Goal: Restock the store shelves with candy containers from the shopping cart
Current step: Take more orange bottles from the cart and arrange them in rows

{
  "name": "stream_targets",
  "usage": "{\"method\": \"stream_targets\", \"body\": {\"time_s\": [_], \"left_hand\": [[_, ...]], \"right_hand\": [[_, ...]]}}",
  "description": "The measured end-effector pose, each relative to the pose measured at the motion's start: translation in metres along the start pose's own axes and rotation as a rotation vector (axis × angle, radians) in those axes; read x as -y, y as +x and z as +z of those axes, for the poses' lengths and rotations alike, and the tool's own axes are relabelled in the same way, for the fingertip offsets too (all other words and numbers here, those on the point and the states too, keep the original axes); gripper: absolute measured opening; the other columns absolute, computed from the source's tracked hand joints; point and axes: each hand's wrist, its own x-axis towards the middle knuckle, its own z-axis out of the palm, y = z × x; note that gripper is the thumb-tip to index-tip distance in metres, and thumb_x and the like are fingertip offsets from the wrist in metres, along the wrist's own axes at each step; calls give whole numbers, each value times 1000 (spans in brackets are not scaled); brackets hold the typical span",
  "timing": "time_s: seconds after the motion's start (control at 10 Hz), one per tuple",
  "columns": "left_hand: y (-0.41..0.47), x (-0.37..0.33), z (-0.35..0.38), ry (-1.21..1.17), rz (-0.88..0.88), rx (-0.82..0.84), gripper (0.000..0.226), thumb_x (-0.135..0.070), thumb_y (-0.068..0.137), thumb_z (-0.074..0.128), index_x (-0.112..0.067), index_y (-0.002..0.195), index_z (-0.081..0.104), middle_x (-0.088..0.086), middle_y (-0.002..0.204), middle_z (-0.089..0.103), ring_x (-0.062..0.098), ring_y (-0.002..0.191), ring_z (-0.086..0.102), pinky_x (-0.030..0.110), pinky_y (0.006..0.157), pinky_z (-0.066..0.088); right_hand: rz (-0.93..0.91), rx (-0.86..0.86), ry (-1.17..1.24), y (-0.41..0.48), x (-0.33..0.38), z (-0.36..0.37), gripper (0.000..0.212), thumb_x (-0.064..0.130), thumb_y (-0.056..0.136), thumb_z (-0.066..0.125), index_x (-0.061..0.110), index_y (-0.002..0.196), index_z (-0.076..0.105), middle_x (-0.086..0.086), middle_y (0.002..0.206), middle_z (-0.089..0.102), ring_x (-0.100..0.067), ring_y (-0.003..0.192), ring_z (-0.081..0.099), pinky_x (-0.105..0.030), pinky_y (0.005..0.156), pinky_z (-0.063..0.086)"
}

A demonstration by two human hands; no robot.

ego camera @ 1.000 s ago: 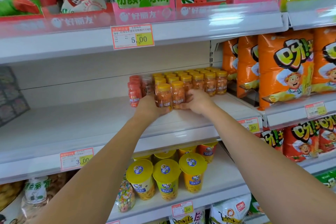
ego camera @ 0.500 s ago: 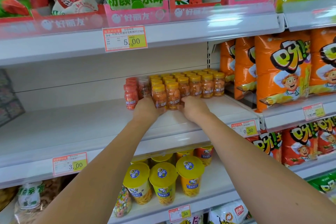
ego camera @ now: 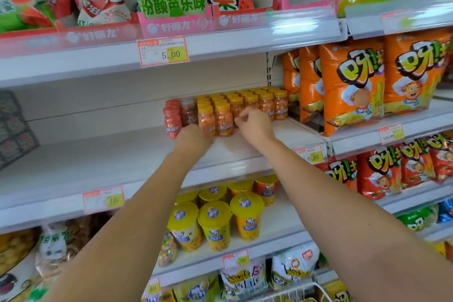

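1. While the candy jars (ego camera: 223,117) are standing in tight rows on the middle shelf (ego camera: 98,162), the left hand (ego camera: 192,141) is touching the front row's base; its fingers are hiding behind it, so its grip is unclear.
2. The right hand (ego camera: 256,127) is curling its fingers against the jars; whether it is pinching one, I cannot tell.

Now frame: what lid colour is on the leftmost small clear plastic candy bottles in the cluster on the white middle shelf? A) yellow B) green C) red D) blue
C: the leftmost small clear plastic candy bottles show red lids; the yellow-lidded bottles stand to their right.
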Motion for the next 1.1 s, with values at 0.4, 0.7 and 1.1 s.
{"method": "stream_targets", "body": {"time_s": [0.4,0.7,1.1], "left_hand": [[-219,53,63,-340,205,-46,43,-36,92,55,-2,67,57,6,75,59,19,71,54,22,62,34],[-289,107,185,-265,-134,550,9,-23,91,58,-17,89,65,-5,92,63,15,94,61,26,80,48],[-275,100,282,-204,-383,703,18,-32,96,50,-23,81,43,-3,81,50,11,62,46,22,54,35]], "right_hand": [[-196,196,-2,-173,-27,-23,29,22,84,68,16,71,43,6,69,43,-16,66,43,-33,62,34],[394,671,-177,-316,-158,32,37,36,90,61,13,117,51,-3,113,58,-15,88,55,-28,73,43],[903,615,92,-368,-236,76,53,41,84,66,5,124,58,-13,126,58,-30,116,54,-26,79,39]]}}
